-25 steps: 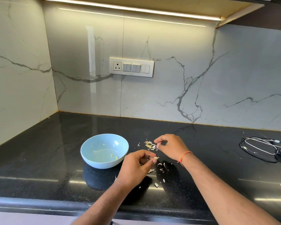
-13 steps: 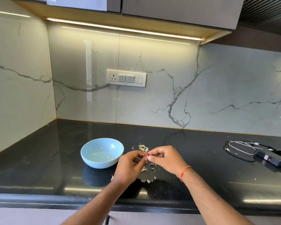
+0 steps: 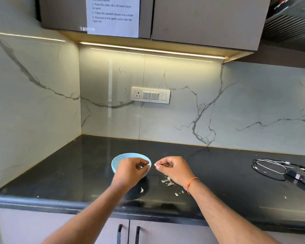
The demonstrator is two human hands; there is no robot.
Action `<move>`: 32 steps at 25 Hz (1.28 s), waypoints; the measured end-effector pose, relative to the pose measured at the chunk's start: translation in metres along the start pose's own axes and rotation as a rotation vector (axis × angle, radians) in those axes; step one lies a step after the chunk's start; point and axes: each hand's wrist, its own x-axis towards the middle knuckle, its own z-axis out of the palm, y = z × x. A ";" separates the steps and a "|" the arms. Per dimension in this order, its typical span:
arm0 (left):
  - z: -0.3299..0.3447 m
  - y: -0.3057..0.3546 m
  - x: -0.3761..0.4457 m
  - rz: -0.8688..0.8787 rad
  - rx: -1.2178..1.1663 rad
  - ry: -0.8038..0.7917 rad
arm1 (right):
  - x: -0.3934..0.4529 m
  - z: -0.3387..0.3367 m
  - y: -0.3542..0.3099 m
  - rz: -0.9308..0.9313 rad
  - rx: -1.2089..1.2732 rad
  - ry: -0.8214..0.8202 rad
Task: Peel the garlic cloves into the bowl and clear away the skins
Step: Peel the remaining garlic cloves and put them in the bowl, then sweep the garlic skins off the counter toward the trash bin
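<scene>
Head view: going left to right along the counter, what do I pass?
Blue bowl → left hand in front of the bowl's right part → right hand pinching a garlic piece → scattered skins below it → coiled white cable → black adapter.

head cam | looks forward-down at countertop (image 3: 60, 173) and wall | hands near | no second view

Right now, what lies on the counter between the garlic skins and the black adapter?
Head view: only bare black counter between the garlic skins and the black adapter.
</scene>
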 end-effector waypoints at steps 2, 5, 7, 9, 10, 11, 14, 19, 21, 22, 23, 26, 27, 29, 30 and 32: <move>-0.022 -0.012 0.001 -0.029 0.103 -0.003 | 0.008 0.018 -0.008 0.004 -0.039 0.001; -0.048 -0.028 0.005 -0.055 0.143 0.016 | 0.022 0.047 -0.017 0.021 -0.084 -0.008; -0.056 -0.033 0.010 -0.064 0.161 0.020 | 0.031 0.060 -0.019 0.015 -0.152 -0.021; -0.058 -0.038 0.015 -0.038 0.216 0.026 | 0.040 0.067 -0.017 0.010 -0.232 -0.026; -0.058 -0.041 0.015 -0.029 0.247 0.023 | 0.043 0.070 -0.015 0.009 -0.265 -0.032; -0.057 -0.043 0.016 -0.026 0.270 0.012 | 0.046 0.072 -0.013 0.001 -0.285 -0.037; -0.054 -0.050 0.017 -0.077 0.256 0.022 | 0.051 0.074 -0.007 -0.023 -0.297 -0.036; -0.040 -0.054 0.022 -0.068 0.207 0.033 | 0.042 0.055 -0.001 -0.053 -0.242 0.002; -0.030 -0.048 0.018 0.011 0.258 0.033 | 0.029 0.037 0.006 -0.060 -0.261 0.019; -0.026 -0.041 0.014 0.052 0.279 0.041 | 0.022 0.028 0.012 -0.077 -0.302 0.022; -0.021 -0.035 0.009 0.102 0.286 0.042 | 0.013 0.018 0.019 -0.095 -0.355 0.020; -0.004 -0.017 -0.008 0.318 0.222 0.027 | -0.015 -0.004 0.038 -0.145 -0.517 -0.018; 0.005 -0.013 -0.014 0.418 0.203 -0.011 | -0.025 -0.011 0.042 -0.156 -0.558 -0.036; 0.023 -0.007 -0.026 0.534 0.221 -0.160 | -0.042 -0.020 0.049 -0.155 -0.623 -0.082; 0.032 -0.006 -0.031 0.526 0.260 -0.247 | -0.048 -0.023 0.051 -0.140 -0.651 -0.108; 0.050 -0.008 -0.038 0.416 0.385 -0.391 | -0.056 -0.027 0.058 -0.072 -0.697 -0.168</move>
